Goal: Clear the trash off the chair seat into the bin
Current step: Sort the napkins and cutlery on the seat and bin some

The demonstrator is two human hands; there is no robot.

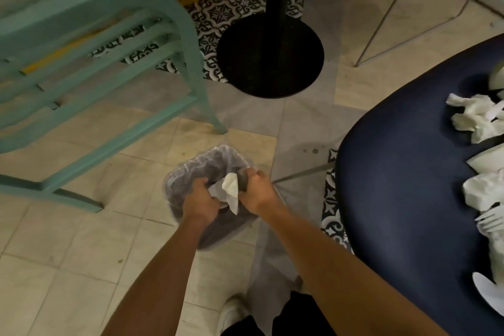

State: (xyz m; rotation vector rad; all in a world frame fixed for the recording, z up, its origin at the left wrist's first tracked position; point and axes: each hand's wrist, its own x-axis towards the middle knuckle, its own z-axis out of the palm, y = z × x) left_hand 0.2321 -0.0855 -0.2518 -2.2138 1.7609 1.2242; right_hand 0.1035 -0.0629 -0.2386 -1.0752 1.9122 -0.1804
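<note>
A small dark bin [188,172] with a clear plastic liner stands on the tiled floor below me. My left hand [200,202] is over its opening, fingers curled round a crumpled white napkin [230,189] that hangs into the bin. My right hand [255,189] grips the bin's right rim. To the right is the dark blue chair seat [403,172]. On it lie crumpled napkins [474,117], a folded white paper [488,161], a white plastic fork [491,219] and a white plastic spoon [488,292].
A teal metal chair [95,68] stands at the left, one leg close to the bin. A black round table base [270,57] with its post is straight ahead. Thin metal chair legs [302,173] run beside the bin. My white shoe [231,311] is below.
</note>
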